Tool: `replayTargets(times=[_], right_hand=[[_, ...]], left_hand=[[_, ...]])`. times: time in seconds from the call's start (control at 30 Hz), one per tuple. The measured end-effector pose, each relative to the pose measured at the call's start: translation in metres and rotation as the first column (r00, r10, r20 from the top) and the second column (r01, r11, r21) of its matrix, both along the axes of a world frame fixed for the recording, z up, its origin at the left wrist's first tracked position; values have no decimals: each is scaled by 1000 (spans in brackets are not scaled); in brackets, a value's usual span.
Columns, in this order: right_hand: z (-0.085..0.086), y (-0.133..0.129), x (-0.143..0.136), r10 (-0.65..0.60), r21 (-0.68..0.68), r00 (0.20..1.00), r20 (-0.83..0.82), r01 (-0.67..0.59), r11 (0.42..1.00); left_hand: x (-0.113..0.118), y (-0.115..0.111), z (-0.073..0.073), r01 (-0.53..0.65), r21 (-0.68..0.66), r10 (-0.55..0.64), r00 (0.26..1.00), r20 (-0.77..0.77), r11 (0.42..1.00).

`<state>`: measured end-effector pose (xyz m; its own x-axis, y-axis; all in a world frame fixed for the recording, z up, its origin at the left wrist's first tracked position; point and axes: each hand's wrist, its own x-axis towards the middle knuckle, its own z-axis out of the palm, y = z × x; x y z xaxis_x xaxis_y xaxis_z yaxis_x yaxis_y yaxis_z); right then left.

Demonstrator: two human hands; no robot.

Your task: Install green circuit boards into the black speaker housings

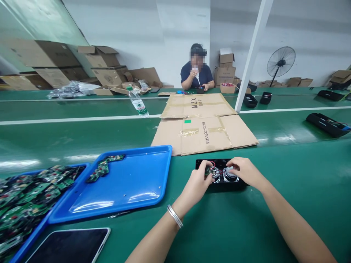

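A black speaker housing (226,185) lies on the green bench with two round speaker drivers in it. My left hand (201,179) is over its left end, thumb and fingers closed on a small green circuit board (210,170) with thin red and dark wires. Part of that board is hidden by the fingers. The right driver (230,177) has a pale round back, and my right hand (244,170) is bent over it, fingertips together at its upper edge. Whatever those fingertips pinch, perhaps a wire end, is too small to make out.
Left of my hands is a blue tray (128,197) with a few circuit boards (102,168), beside a heap of boards (30,197). A tablet (71,246) lies in front. Flattened cardboard (203,135), a bottle (138,104) and a seated person (196,75) are beyond.
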<state>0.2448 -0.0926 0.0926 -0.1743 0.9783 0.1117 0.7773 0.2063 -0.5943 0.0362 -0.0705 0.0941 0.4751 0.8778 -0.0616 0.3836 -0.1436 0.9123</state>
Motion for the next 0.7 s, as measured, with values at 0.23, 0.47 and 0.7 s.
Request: replayTargets(times=[0.23,0.47,0.7], right_hand=[[5,-5,13,108,-100,965,239,-86,991],[-11,-5,-10,115,-137,912,393,-66,988],[-4,-3,34,36,-55,947,320,-19,998]], left_hand=[[-12,10,11,5,-67,-12,995,-98,998],[-6,15,4,-2,-301,-2,1000,-13,954],[-19,21,12,-76,-209,77,997,-6,975]])
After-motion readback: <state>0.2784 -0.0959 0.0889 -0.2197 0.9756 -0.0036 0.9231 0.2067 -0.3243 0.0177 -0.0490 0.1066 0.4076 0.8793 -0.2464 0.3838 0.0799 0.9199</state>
